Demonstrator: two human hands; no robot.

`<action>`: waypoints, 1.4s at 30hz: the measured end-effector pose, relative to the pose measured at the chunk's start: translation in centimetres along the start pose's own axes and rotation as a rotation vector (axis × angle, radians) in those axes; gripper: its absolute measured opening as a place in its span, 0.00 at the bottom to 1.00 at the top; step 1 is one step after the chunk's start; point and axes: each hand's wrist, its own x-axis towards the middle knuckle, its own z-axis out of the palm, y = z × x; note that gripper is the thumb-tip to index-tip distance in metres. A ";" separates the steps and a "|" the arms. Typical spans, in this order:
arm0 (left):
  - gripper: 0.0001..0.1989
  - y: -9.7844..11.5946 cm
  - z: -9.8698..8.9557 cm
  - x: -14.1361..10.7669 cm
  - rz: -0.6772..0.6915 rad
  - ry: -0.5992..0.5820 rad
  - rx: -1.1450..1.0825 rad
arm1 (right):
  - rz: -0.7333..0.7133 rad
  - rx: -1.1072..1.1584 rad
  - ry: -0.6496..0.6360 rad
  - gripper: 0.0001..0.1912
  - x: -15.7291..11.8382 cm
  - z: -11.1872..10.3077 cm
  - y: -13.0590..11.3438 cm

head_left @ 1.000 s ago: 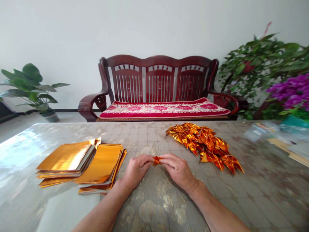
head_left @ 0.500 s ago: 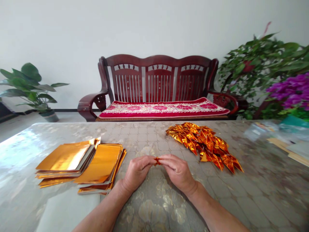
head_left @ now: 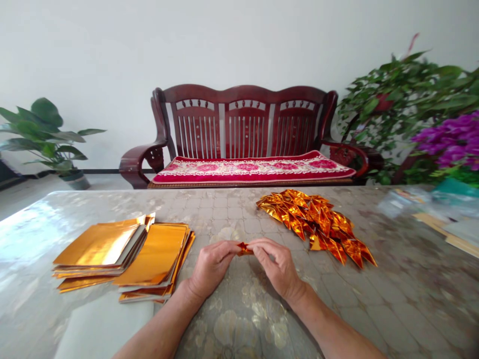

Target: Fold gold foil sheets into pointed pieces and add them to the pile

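A small folded piece of shiny orange-gold foil point(head_left: 244, 248) is pinched between the two hands, its crumpled points showing where the fingertips meet. The left hand point(head_left: 213, 268) grips it from one side and the right hand point(head_left: 275, 264) from the other, both closed narrowly on the foil, over a glossy clear-covered table with a grey-gold pattern point(head_left: 359, 304). Just beyond the right hand lies a loose heap of folded, pointed orange-gold foil pieces point(head_left: 318, 224). Left of the left hand sit two overlapping stacks of flat square gold foil sheets point(head_left: 99, 245) point(head_left: 151, 257), the nearer stack close beside that wrist. At the table's far right lie a clear plastic bag point(head_left: 406, 202) and flat tan card pieces point(head_left: 445, 237). Past the table stands a dark red wooden bench point(head_left: 247, 112) with a red floral cushion runner point(head_left: 254, 169), between a green potted plant point(head_left: 45, 137) and a leafy plant point(head_left: 404, 94) with purple flowers point(head_left: 449, 142).
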 end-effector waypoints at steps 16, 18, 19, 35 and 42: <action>0.10 0.5 -0.2 0.0 0.117 -0.121 0.055 | 0.216 -0.153 -0.016 0.09 0.2 0.8 0.9; 0.10 0.5 -0.1 -0.1 0.145 -0.116 0.056 | 0.227 -0.172 -0.024 0.09 0.2 0.8 0.7; 0.09 0.5 -0.1 0.0 0.162 -0.110 0.059 | 0.235 -0.182 -0.027 0.09 0.2 0.8 0.7; 0.10 1.2 -0.5 0.4 0.208 -0.132 0.116 | 0.251 -0.227 -0.036 0.09 0.1 0.7 0.3; 0.12 1.6 -0.6 0.3 0.303 -0.212 0.203 | 0.313 -0.328 -0.048 0.08 0.3 1.1 0.0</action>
